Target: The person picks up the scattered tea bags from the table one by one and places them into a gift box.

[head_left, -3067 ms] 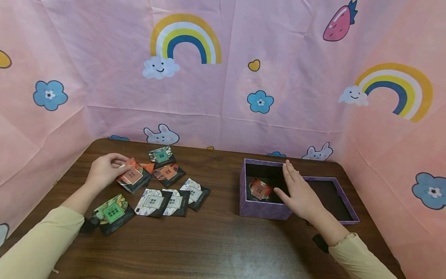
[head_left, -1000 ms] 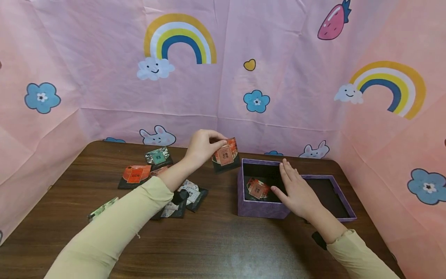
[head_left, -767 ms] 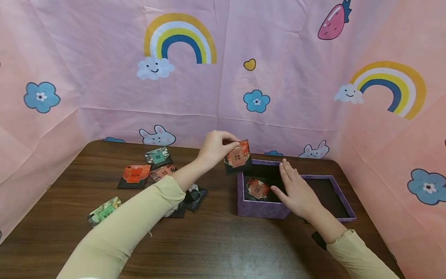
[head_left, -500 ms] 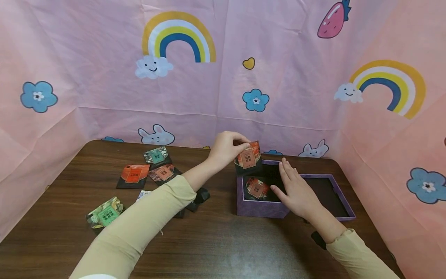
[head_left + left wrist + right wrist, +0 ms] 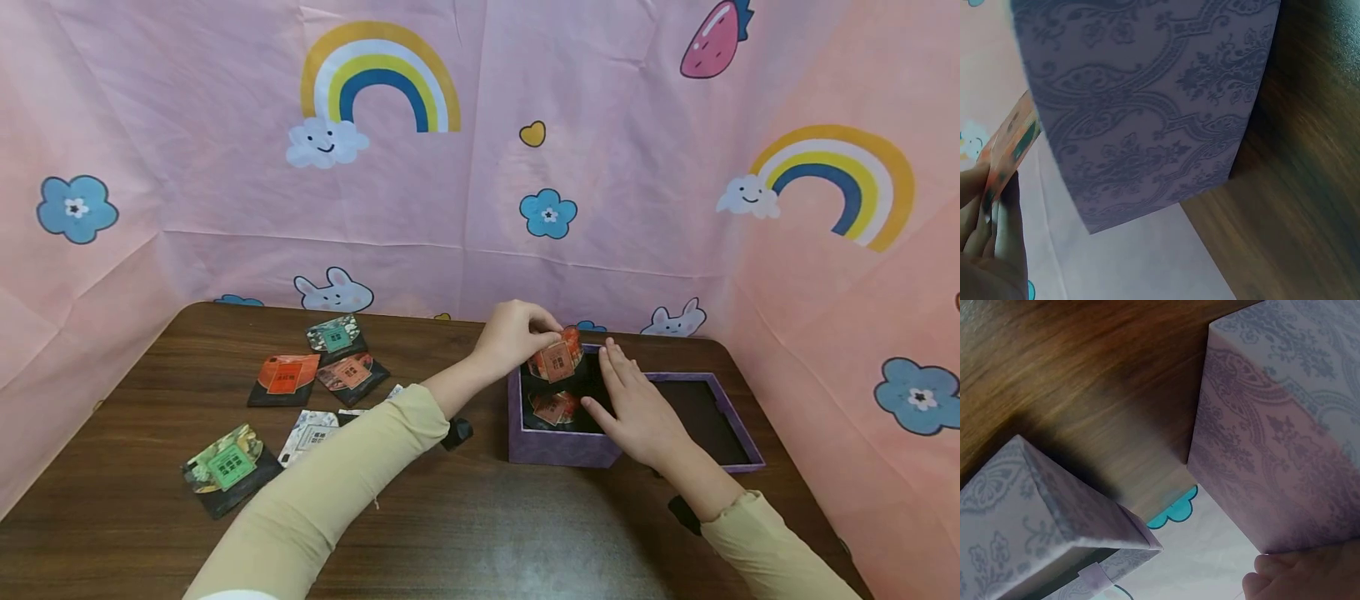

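Observation:
My left hand (image 5: 517, 337) pinches a red-and-black sachet (image 5: 557, 360) by its upper edge, its lower part inside the open purple box (image 5: 564, 447). In the left wrist view the fingers hold the same sachet (image 5: 1010, 144) beyond the patterned box wall (image 5: 1147, 112). Another red sachet (image 5: 555, 410) lies inside the box, partly covered by the held one. My right hand (image 5: 637, 408) rests with straight fingers along the box's right rim. The right wrist view shows its fingertips (image 5: 1272, 572) against the box side (image 5: 1279, 444).
The purple lid (image 5: 697, 417) lies hollow side up, right of the box. Left on the wooden table are several sachets: an orange one (image 5: 283, 381), a teal one (image 5: 335, 335), a reddish one (image 5: 352, 373), a green one (image 5: 228, 467) and white ones (image 5: 307, 435), partly behind my left sleeve.
My left hand picked up the red sachet on the left, carried it rightward across the table and lowered it into the box opening. The right hand has stayed on the box.

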{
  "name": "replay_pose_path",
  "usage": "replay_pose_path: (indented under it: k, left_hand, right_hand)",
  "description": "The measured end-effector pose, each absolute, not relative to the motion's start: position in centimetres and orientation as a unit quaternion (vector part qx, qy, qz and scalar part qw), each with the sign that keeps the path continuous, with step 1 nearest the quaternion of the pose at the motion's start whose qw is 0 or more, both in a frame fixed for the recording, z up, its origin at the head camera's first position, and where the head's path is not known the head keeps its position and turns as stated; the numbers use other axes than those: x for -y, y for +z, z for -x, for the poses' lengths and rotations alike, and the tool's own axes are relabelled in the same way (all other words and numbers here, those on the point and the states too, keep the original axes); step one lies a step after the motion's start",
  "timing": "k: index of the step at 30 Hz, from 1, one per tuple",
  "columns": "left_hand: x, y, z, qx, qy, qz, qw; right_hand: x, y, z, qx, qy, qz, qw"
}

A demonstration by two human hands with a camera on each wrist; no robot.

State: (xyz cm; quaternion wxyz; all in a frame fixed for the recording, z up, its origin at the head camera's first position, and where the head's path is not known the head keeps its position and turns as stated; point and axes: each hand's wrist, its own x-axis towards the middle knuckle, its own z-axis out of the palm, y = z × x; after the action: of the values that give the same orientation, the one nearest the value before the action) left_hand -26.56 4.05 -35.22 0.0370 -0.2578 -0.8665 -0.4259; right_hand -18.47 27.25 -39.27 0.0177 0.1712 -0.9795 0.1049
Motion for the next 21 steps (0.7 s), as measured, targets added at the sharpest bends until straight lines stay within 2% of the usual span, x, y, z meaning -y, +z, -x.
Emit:
replay_pose_path:
  k: [6, 21]
  left_hand:
    - [-4.4, -35.8, 26.5, 0.880, -0.386, 0.276, -0.015]
    - [-5.4, -37.6, 26.9, 0.874, -0.304, 0.372, -0.069]
  right_hand:
    - [-27.2, -39.3, 18.4, 0.979, 0.106, -0.171, 0.017]
    - [-27.3, -39.5, 18.3, 0.979, 0.107, -0.172, 0.020]
